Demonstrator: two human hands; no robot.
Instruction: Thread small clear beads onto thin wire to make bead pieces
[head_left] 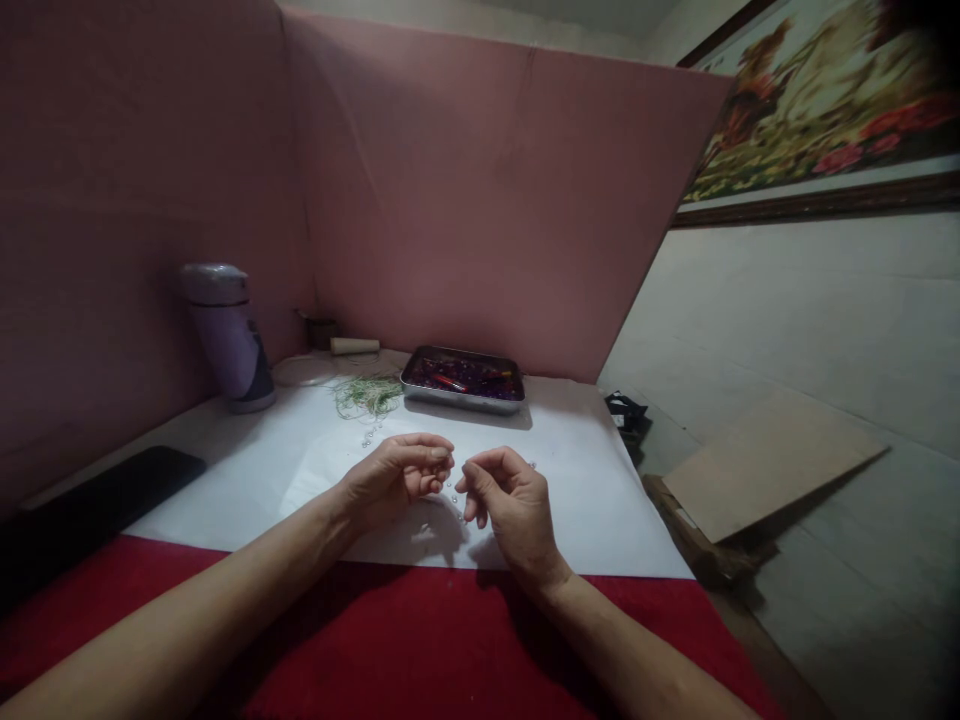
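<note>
My left hand (397,472) is raised over the white sheet (607,480), thumb and forefinger pinched together. Facing it across a small gap, my right hand (516,503) is closed in a pinch too. Whatever lies between the fingertips of either hand is too small to make out. Small clear beads (454,499) show in the gap between the hands; I cannot tell whether they hang on a thread or lie on the sheet. A few more tiny beads (367,440) lie beyond my left hand, near a tangle of green and pale threads (367,396).
A metal tray (465,403) with dark purple contents and a red pen-like item stands at the back. Leftward are a purple bottle (229,340), a pale roll (355,346), a round clear lid (304,371) and a flat black object (112,490). Red cloth (375,640) covers the near edge.
</note>
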